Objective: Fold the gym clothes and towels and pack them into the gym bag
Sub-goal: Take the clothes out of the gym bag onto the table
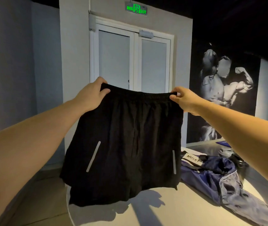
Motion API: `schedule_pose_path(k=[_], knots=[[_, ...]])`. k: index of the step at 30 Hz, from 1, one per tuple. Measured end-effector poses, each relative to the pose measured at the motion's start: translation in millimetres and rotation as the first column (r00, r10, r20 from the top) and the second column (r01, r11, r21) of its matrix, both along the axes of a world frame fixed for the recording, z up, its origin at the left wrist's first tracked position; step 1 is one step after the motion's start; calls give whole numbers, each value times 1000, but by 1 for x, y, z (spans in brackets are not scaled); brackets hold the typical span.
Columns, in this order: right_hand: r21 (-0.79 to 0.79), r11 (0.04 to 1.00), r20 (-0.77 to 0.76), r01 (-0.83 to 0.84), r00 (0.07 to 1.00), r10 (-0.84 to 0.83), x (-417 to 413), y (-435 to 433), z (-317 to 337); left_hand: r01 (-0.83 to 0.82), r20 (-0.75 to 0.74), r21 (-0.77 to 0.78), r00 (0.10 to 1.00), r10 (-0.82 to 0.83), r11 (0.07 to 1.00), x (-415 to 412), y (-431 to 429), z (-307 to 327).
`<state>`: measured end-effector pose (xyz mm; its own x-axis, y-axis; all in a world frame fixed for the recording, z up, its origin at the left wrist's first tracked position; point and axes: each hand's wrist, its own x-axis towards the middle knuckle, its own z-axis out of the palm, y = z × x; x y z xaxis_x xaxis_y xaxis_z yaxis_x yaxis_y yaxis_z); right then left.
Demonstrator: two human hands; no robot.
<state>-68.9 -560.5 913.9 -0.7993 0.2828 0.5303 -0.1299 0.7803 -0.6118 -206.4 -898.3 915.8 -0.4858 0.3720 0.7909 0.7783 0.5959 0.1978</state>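
Note:
A pair of black gym shorts (126, 144) with grey reflective stripes hangs spread out in the air above a round white table (170, 209). My left hand (91, 95) pinches the left end of the waistband. My right hand (184, 99) pinches the right end. The legs of the shorts hang down close to the table's surface. To the right on the table lies a blue gym bag (218, 175), slack and partly unzipped, with a white strap marked LVQUE (192, 159).
Behind the bag, dark items and a grey object (226, 152) sit near the table's far right edge. A white double door (133, 62) stands behind the table under a green exit sign. A wall poster hangs to the right.

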Motion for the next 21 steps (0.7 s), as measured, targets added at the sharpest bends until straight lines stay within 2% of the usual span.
schedule_pose_path(k=[4, 9, 13, 18, 21], knots=[[-66, 998, 44, -17, 999, 20, 15, 0, -2, 10, 14, -54, 1000, -10, 998, 8, -14, 0], [-216, 975, 176, -55, 980, 94, 20, 11, -3, 9, 195, -67, 981, 4, 998, 3, -17, -3], [-301, 952, 276, -45, 952, 133, -10, 32, -25, 17, 326, -141, 945, 30, 990, -23, -1, -23], [-313, 949, 463, 35, 878, 121, -71, 70, -99, 20, 444, -306, 888, 124, 952, -85, 46, -103], [-250, 964, 557, 95, 828, 63, -108, 91, -163, 49, 520, -329, 843, 137, 943, -127, 80, -176]])
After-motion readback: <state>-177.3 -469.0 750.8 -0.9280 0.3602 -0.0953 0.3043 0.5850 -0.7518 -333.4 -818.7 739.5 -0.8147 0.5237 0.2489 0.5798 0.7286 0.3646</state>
